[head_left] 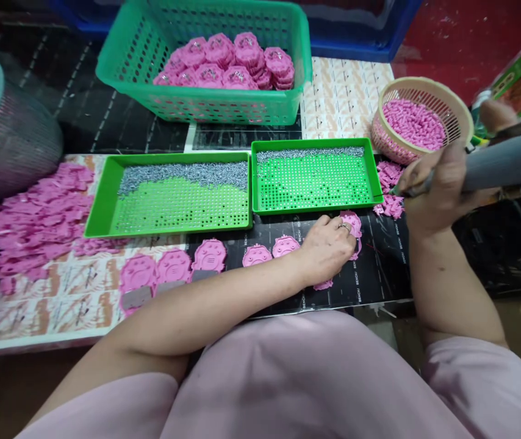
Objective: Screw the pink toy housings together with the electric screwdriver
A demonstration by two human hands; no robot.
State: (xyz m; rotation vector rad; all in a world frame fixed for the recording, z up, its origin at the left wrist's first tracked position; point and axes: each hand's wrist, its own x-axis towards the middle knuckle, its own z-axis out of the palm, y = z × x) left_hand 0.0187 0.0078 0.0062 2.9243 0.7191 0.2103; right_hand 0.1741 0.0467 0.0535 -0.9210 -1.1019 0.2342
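Note:
My left hand (330, 249) is closed over a pink plastic part (352, 224) on the black work surface; its fingers cover much of the part. Another pink piece (323, 285) pokes out beneath the palm. In my right hand (446, 186) is a grey electric screwdriver (507, 160), held tilted, its thin tip pointing left near the corner of the right green tray (318, 210). Left of my left hand lie pink face-shaped parts (285, 245) in a row. Further left, several similar parts (210, 255) have grey plates at their lower edges.
Small metal screws (187, 174) fill the back of the left green tray (169, 231). Stacked pink assemblies stand in a green basket (203, 103). A cream basket (459, 125) contains small pink pieces. Loose pink parts (43, 222) are heaped left, beside a large basket (8, 146).

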